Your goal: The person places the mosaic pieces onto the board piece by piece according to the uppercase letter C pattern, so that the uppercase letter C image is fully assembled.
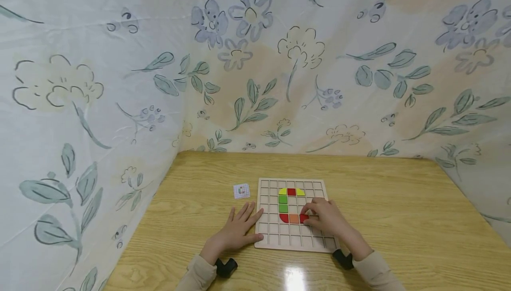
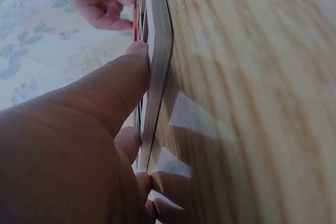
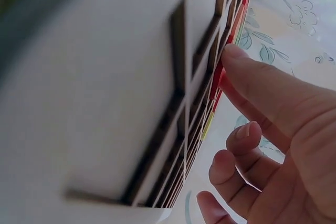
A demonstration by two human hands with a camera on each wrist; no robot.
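Note:
A pale wooden grid board (image 1: 271,237) lies on the table with coloured tiles in its cells. At the top of the pattern a red square tile (image 1: 292,191) sits between two yellow rounded tiles, one of them at the left (image 1: 282,191). Two green tiles (image 1: 283,204) run down the left side. Along the bottom are a red rounded tile (image 1: 284,218) and an orange tile (image 1: 293,218). My right hand (image 1: 328,216) pinches a red tile (image 1: 304,218) beside the orange one, between thumb and index finger. With fingers spread, my left hand (image 1: 236,232) rests at the board's left edge.
A small white card (image 1: 241,190) printed with a coloured grid pattern lies left of the board. The wooden table (image 1: 399,202) meets a floral cloth (image 1: 255,104) at its back and left. Dark wrist devices (image 1: 226,268) sit at both wrists.

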